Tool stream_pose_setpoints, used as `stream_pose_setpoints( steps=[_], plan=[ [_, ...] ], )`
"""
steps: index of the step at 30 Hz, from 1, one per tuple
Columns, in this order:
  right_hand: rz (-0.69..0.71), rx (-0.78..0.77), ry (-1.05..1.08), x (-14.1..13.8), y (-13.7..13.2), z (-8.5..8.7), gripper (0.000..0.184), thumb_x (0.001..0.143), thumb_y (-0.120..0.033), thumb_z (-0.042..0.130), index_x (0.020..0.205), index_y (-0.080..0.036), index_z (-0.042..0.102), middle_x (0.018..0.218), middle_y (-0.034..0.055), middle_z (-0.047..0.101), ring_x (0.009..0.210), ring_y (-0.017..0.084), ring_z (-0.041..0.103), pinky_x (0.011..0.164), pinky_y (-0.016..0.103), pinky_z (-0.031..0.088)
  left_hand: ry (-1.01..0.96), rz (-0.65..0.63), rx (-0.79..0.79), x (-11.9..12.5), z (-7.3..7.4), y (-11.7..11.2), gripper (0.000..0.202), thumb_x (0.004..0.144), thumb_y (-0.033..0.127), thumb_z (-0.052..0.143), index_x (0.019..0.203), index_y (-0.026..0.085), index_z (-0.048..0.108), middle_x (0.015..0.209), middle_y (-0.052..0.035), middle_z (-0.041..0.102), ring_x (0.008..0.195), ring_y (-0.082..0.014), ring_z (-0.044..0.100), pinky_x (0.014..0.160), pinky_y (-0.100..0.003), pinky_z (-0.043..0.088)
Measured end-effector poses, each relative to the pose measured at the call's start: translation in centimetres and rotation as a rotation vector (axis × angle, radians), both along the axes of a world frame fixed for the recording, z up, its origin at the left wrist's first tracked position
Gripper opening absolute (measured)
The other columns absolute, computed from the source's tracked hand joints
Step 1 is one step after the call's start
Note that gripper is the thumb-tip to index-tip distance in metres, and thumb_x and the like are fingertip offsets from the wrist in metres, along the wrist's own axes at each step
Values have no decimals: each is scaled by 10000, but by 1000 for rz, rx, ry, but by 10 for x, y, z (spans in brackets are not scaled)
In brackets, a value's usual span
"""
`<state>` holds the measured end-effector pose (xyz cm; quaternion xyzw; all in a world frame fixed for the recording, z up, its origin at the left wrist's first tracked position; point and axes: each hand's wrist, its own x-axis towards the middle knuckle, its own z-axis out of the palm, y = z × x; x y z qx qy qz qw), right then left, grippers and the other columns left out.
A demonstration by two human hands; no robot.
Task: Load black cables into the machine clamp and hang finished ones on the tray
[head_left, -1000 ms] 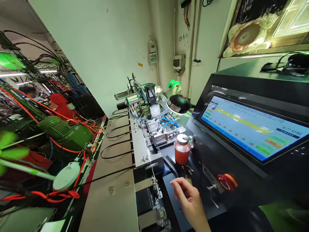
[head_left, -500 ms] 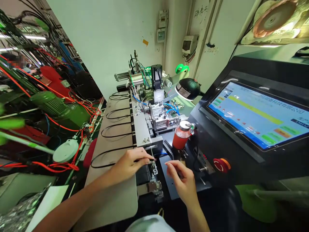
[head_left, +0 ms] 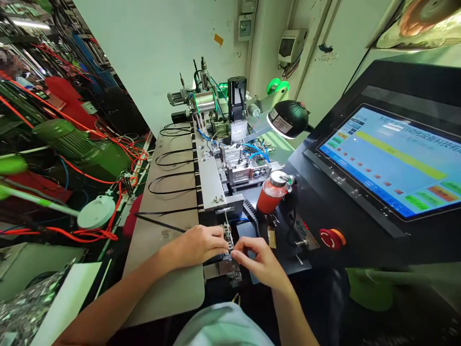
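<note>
Our left grip (head_left: 205, 244) is pinched narrow on a black cable (head_left: 158, 222), which trails behind it, at the metal fixture (head_left: 228, 231) by its fingertips. Our right grip (head_left: 264, 263) curls close beside it; we cannot tell whether it holds anything.

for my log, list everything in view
machine: 1, silver, centre
screen: 1, mostly blue, right
button: 1, red, below screen
bottle: 1, red, beside machine
lamp: 1, black, above bottle
spool: 1, green, rear
cables: 4+, black, on plate
plate: 1, grey, under cables
motor: 1, green, left
hoses: several, orange, left
co-worker: 1, blurred, far left
fixture: 1, silver, between hands
left hand: 1, bare, at fixture
right hand: 1, bare, at fixture
</note>
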<state>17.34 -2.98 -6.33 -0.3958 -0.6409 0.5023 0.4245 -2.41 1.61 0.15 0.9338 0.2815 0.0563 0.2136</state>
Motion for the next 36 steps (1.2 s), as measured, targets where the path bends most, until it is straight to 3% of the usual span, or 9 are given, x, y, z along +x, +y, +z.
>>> stream_pose_setpoints(
  steps=[1, 3, 8, 12, 18, 23, 31, 36],
  plan=[
    [30, -5, 6, 1, 1, 1, 227, 865, -262, 596, 661, -163, 598, 588, -29, 529, 565, 105, 458, 544, 220, 354, -11, -3, -38, -1, 3, 0, 245, 953, 269, 487, 869, 193, 704, 762, -1, 578, 623, -92, 524, 581, -197, 366],
    [-39, 13, 40, -1, 2, 3, 230, 876, -270, 588, 671, -165, 596, 597, -26, 534, 569, 108, 466, 540, 221, 359, -108, 95, -96, 2, 5, -2, 233, 942, 263, 505, 851, 177, 701, 750, -6, 585, 649, -99, 539, 605, -195, 379],
    [-485, 321, 84, -24, 2, -4, 189, 924, -235, 535, 749, -185, 587, 658, -4, 574, 600, 124, 517, 561, 236, 397, -384, 473, -268, 20, -2, -14, 258, 925, 309, 520, 792, 147, 669, 719, -1, 600, 656, -104, 533, 613, -201, 396],
    [-681, 523, -28, -38, 1, -10, 186, 932, -192, 495, 760, -194, 566, 619, -1, 570, 539, 123, 508, 534, 249, 392, -463, 533, -340, 26, -8, -18, 282, 920, 346, 524, 791, 141, 668, 733, -4, 604, 638, -100, 517, 595, -204, 396],
    [-581, 337, -61, -27, 3, -10, 251, 951, -266, 460, 739, -188, 568, 630, 4, 583, 561, 130, 535, 546, 240, 409, -322, 519, -172, 19, -11, -8, 247, 917, 257, 489, 787, 151, 671, 766, -26, 646, 687, -127, 563, 642, -225, 411],
    [-633, 148, -1, -9, 5, -15, 298, 934, -351, 499, 706, -178, 578, 588, -21, 518, 538, 122, 488, 526, 228, 382, -114, 575, -123, 17, -20, 1, 278, 913, 204, 458, 728, 162, 661, 713, -16, 666, 664, -142, 587, 651, -237, 407],
    [-587, 109, 4, -8, 6, -28, 317, 928, -387, 512, 703, -175, 585, 597, -16, 531, 553, 126, 488, 552, 239, 386, -45, 615, -126, 19, -23, 3, 278, 912, 208, 457, 739, 165, 670, 722, -19, 686, 677, -150, 607, 656, -250, 398],
    [-477, 95, -48, -11, 15, -28, 331, 962, -367, 440, 705, -182, 540, 606, -25, 473, 568, 121, 449, 549, 238, 350, -4, 589, -109, 22, -20, 7, 273, 897, 195, 467, 701, 159, 655, 681, -15, 663, 648, -144, 589, 629, -244, 380]
  ],
)
